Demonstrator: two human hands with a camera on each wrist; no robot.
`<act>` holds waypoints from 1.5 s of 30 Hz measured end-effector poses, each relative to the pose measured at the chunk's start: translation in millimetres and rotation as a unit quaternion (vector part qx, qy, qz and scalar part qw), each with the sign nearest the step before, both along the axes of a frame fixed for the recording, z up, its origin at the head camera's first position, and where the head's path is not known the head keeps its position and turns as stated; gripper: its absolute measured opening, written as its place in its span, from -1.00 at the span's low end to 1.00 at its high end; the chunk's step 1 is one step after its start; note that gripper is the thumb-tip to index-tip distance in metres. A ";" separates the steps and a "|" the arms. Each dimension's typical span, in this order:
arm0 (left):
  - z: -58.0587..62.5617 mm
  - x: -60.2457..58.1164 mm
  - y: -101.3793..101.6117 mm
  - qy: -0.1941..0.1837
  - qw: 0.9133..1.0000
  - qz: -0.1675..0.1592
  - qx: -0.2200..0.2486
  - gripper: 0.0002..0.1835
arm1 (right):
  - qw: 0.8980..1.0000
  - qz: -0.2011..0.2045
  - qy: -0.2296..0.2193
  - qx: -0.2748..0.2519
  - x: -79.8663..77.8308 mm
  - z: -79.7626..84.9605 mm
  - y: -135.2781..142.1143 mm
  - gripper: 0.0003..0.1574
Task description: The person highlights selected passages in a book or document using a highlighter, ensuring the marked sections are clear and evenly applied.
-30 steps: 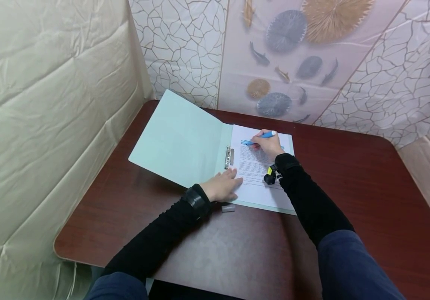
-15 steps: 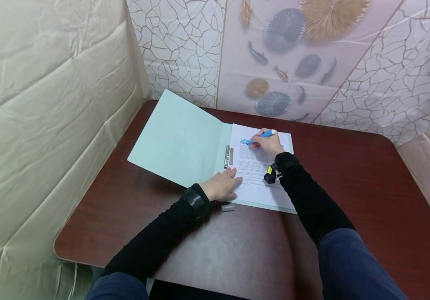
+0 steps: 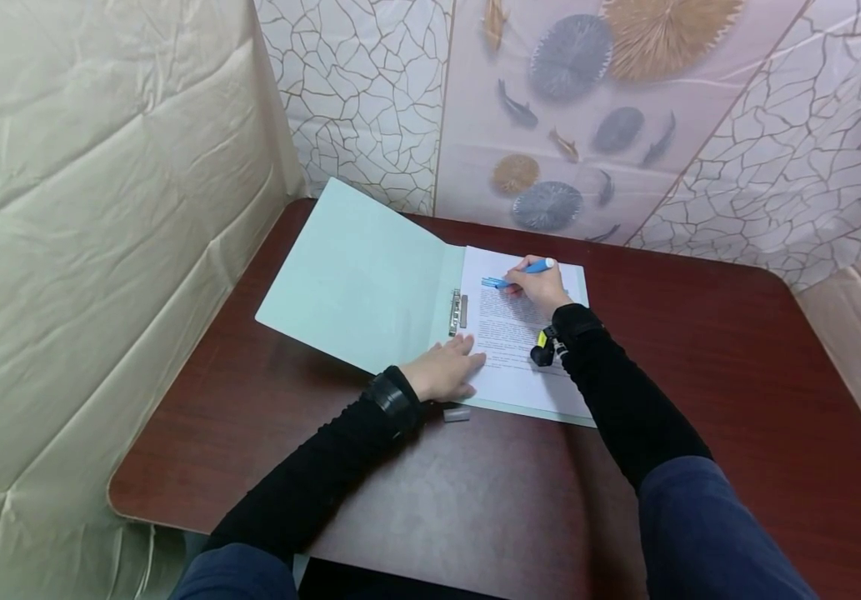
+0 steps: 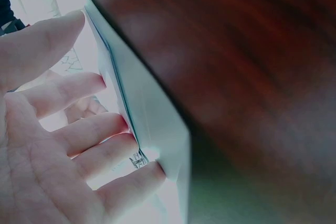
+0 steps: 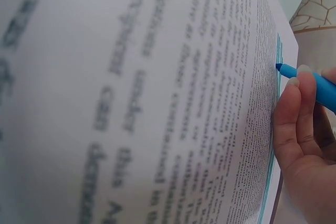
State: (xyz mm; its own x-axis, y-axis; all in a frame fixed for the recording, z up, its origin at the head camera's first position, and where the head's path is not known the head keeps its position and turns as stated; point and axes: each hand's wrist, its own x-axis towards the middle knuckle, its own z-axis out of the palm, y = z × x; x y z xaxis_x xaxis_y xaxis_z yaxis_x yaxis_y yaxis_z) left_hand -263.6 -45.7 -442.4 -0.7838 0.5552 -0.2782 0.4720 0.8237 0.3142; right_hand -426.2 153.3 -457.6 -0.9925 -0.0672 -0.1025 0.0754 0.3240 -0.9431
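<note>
My right hand [image 3: 538, 285] pinches a blue marker [image 3: 538, 266], its white end pointing up and to the right. In the right wrist view its dark tip meets the printed sheet [image 5: 147, 103] beside blue strokes [image 5: 269, 171] near the top of the text. The sheet lies in an opened pale green folder [image 3: 370, 275] with a metal clip [image 3: 455, 313] along the spine. My left hand [image 3: 441, 371] rests with spread fingers on the sheet's lower left corner and the folder. In the left wrist view its fingers [image 4: 100, 129] reach over the folder's edge.
A small grey cap [image 3: 457, 414] lies on the dark red-brown table [image 3: 700, 358], just in front of the folder near my left wrist. The folder's left cover is tilted up off the table. Patterned cloth [image 3: 370, 92] hangs behind the far edge.
My right hand has shifted very slightly to the right with the marker, along the blue strokes. My left hand stays where it was on the folder.
</note>
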 end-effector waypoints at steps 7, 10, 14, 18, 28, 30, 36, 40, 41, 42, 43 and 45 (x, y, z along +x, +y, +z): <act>1.3 0.3 -0.2 0.001 1.000 -0.005 -0.002 -0.32 | 1.000 -0.001 0.000 -0.011 -1.0 -2.4 2.7 -0.90; 0.7 0.1 -0.3 0.003 1.000 -0.006 -0.003 -0.32 | 1.000 0.004 0.001 -0.018 -1.0 -2.9 4.2 -0.91; 0.3 0.1 -0.2 0.007 1.000 -0.008 -0.005 -0.32 | 1.000 0.006 -0.002 -0.021 -2.0 -4.0 5.7 -0.91; 0.2 0.6 -0.2 0.005 1.000 -0.008 -0.005 -0.32 | 1.000 0.003 -0.006 -0.018 -1.7 -4.2 6.4 -0.90; 0.6 0.6 0.1 0.003 1.000 -0.007 -0.005 -0.33 | 1.000 -0.006 -0.012 -0.015 2.0 0.2 6.2 -0.89; 0.9 0.5 0.1 0.003 1.000 -0.008 -0.004 -0.33 | 1.000 -0.001 -0.011 -0.006 3.0 1.5 6.4 -0.89; 1.4 0.5 0.1 0.004 1.000 -0.010 -0.007 -0.33 | 1.000 -0.004 -0.007 0.001 4.3 2.8 6.0 -0.88; 1.0 0.6 0.1 0.001 1.000 -0.010 -0.006 -0.32 | 1.000 -0.002 -0.007 0.002 4.9 2.8 6.5 -0.88; 0.7 0.6 0.1 0.002 1.000 -0.009 -0.006 -0.32 | 1.000 0.001 -0.006 0.003 4.8 2.8 6.8 -0.88; 0.6 0.6 0.1 0.002 1.000 -0.009 -0.007 -0.32 | 1.000 0.000 -0.006 0.002 4.7 2.8 7.0 -0.88; 0.6 0.6 0.1 0.003 1.000 -0.009 -0.007 -0.32 | 1.000 -0.001 -0.006 0.000 4.4 2.7 7.0 -0.89; 0.6 0.4 0.0 0.005 1.000 -0.008 -0.008 -0.32 | 1.000 0.003 -0.004 0.004 4.0 3.1 7.4 -0.89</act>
State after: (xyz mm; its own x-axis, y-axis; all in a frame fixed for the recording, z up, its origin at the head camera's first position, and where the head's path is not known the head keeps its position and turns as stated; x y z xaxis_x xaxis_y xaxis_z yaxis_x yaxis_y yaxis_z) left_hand -263.2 -45.7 -441.9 -0.7774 0.5637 -0.2792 0.4884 0.8206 0.2967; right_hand -422.2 160.7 -454.5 -0.9912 -0.0716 -0.1113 0.0814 0.3326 -0.9395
